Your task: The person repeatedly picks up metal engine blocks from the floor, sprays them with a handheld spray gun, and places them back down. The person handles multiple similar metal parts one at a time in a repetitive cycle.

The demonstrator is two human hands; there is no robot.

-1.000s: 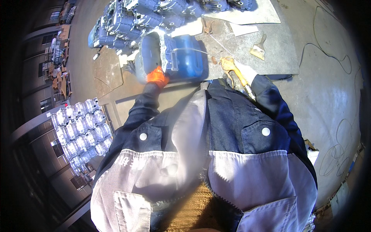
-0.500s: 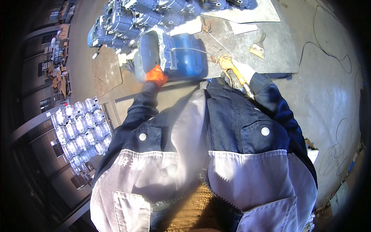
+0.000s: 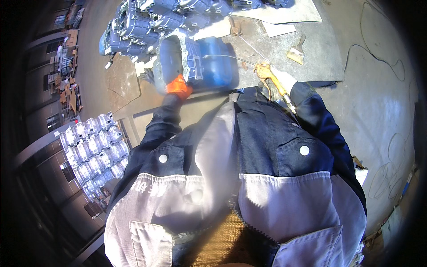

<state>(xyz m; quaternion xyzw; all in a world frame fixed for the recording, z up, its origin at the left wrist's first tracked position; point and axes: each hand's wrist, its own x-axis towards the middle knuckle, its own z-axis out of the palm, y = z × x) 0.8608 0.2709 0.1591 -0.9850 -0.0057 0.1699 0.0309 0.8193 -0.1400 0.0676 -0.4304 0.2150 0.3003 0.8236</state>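
Observation:
My left hand (image 3: 179, 87), in an orange glove, is closed on the near edge of a grey metal casting (image 3: 192, 58). The casting's flanged rim stands upright against a blue plastic container (image 3: 217, 64), whose hollow opens on the left. In my white-gloved right hand (image 3: 284, 80) is a yellow air blow gun (image 3: 276, 83), held right of the container. Its long thin nozzle reaches left over the blue plastic, and the tip stops a little short of the casting. The glove and the gun hide most of my right fingers.
Several grey metal castings (image 3: 164, 20) crowd the far left of the worktable (image 3: 320, 53). A flat brush (image 3: 296, 51) and a white sheet (image 3: 279, 30) lie on its right part. A dark hose (image 3: 356, 46) runs over the floor at right. Shiny castings stand stacked (image 3: 94, 153) at left.
My right hand and the blow gun have shifted slightly right, drawing the nozzle tip back from the casting. My left hand stays on the casting's near edge.

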